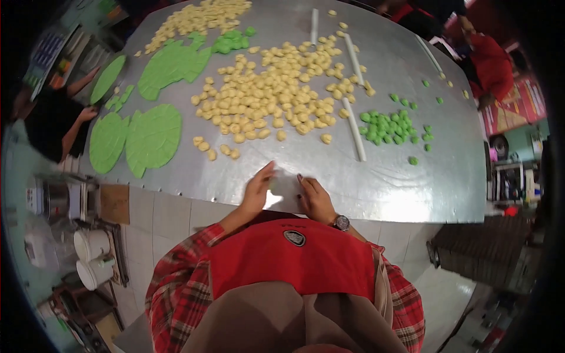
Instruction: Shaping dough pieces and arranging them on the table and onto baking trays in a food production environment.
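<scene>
At the near edge of the metal table [229,182], my left hand [256,191] is open with its fingers stretched forward. My right hand [316,201] faces it across a small gap, with finger and thumb apart and dark nails showing. I see nothing held in either hand. Just beyond them spreads a broad heap of yellow dough pieces [282,82], a few lying loose at its near side. Closest to my right hand is a white rolling pin [354,130]. A cluster of green dough pieces [385,126] lies to the right of that pin.
More white rolling pins [354,59] lie farther back. Flat green dough sheets [154,138] cover the table's left part, where a person [56,120] in dark clothing handles a green round [107,79]. Other people [491,65] stand at the far right. White buckets [92,245] stand lower left.
</scene>
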`<state>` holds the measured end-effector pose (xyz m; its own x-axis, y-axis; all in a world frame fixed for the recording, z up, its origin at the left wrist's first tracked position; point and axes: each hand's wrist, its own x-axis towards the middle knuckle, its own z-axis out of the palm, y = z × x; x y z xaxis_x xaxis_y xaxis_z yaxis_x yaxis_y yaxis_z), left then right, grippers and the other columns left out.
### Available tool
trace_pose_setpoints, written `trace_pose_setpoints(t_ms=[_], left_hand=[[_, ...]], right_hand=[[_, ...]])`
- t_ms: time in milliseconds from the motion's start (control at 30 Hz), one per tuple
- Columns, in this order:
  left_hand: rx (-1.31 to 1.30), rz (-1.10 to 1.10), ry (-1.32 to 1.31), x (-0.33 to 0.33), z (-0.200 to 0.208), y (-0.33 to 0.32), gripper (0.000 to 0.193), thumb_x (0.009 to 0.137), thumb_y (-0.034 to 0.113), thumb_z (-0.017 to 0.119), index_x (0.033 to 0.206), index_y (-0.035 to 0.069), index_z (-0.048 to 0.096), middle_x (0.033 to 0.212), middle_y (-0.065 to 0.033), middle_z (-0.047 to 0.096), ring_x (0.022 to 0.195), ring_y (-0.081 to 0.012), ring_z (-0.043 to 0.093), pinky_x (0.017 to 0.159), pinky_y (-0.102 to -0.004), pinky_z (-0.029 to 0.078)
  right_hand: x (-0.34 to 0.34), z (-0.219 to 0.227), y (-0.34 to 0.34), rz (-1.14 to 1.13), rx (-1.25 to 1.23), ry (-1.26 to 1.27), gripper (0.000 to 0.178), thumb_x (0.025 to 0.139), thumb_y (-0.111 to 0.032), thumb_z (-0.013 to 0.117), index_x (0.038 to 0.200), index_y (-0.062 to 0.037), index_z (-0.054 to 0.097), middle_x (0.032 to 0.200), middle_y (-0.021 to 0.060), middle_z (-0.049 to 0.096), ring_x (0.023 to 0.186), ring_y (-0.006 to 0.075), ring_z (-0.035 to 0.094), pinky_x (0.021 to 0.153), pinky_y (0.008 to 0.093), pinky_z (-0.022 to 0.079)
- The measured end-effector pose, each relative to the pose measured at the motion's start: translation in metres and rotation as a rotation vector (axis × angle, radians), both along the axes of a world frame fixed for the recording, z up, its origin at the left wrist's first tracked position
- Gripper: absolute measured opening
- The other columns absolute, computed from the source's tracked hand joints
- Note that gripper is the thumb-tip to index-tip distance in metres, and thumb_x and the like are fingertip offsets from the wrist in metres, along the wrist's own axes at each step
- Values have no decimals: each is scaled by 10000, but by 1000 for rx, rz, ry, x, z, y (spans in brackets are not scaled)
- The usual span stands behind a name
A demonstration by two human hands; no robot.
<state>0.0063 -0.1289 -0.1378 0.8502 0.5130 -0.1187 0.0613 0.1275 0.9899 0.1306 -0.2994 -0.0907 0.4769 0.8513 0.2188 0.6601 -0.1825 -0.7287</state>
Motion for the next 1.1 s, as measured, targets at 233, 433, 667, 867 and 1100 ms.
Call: trace_pose_setpoints(t_ms=[233,433,667,867,1100], left_hand=[[63,-20,3,14,55,13,552,952,199,528,1427,38,296,1460,-144,344,1350,-237,321,1102,-311,251],[1064,920,437,-151,36,223,413,834,180,641,1180,-7,512,1078,-225,588,993,-381,577,866,-419,467],[797,1157,958,-207,-11,305,600,755,279,710,1204,-47,480,1154,-276,570,1050,-420,562,880,-438,459],[681,537,1036,-227,7,281,484,809,426,585,913,-43,644,940,-269,640,918,-396,618,790,-460,496],[-302,589,176,-157,53,132,267,964,171,429,1183,56,526,962,-40,627,797,-133,589,686,-279,499]], right_hand=[[101,-3,-8,-268,50,-266,213,868,-34,489,1068,-9,555,948,182,573,875,367,561,774,420,452],[204,18,-89,-644,-491,-863,464,911,-147,506,1365,-72,446,1443,222,351,1302,398,365,1044,490,300],[129,6,-19,-263,-49,-491,539,797,8,549,1326,-44,462,1461,232,310,1300,413,340,1071,465,283],[68,13,4,-134,-10,-287,497,811,8,520,1305,-26,471,1444,239,333,1300,404,366,1064,444,309],[18,33,23,138,-11,-95,390,789,17,557,1173,-50,582,1350,232,450,1206,385,484,969,401,433]])
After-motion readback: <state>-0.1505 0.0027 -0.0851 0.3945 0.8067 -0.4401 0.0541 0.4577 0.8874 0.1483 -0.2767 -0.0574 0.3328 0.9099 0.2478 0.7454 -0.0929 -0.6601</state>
